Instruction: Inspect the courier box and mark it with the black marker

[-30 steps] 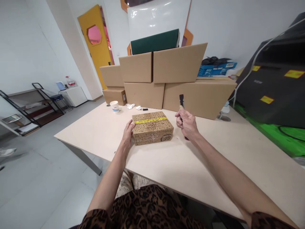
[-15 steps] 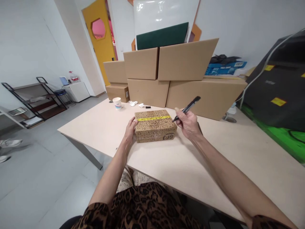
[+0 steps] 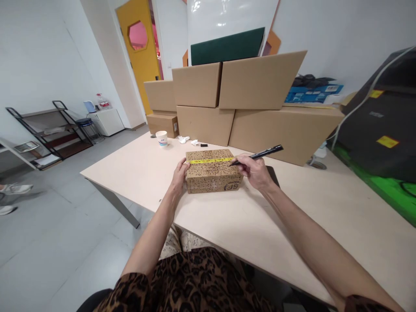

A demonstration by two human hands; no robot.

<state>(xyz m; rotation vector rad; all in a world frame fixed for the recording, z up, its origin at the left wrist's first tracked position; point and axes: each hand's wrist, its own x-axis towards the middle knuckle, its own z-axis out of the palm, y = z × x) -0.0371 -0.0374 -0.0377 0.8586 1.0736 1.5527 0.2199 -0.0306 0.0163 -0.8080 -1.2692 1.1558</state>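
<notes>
A small cardboard box (image 3: pixel 211 183) covered in dark marks, with a yellow tape strip (image 3: pixel 208 160) across its top, sits near the front of the table. At its left end, my left hand (image 3: pixel 179 174) grips the side, thumb near the top edge. My right hand (image 3: pixel 255 172) is closed around a black marker (image 3: pixel 268 151) over the box's right end. The marker's tip points down at the top face, just below the tape; whether it touches is too small to tell. Behind the box lies a small black cap (image 3: pixel 204 145).
On the table (image 3: pixel 123 169) are a paper cup (image 3: pixel 161 138), crumpled tissues (image 3: pixel 183 139) and a dark flat object (image 3: pixel 273 175) beyond my right wrist. Large cartons (image 3: pixel 260 82) are stacked along the back. A person's shoes (image 3: pixel 16 189) show at far left.
My right hand has moved slightly left and down onto the box's right end, and the marker lies flatter. My left hand stays on the box. The whole view has shifted a little.
</notes>
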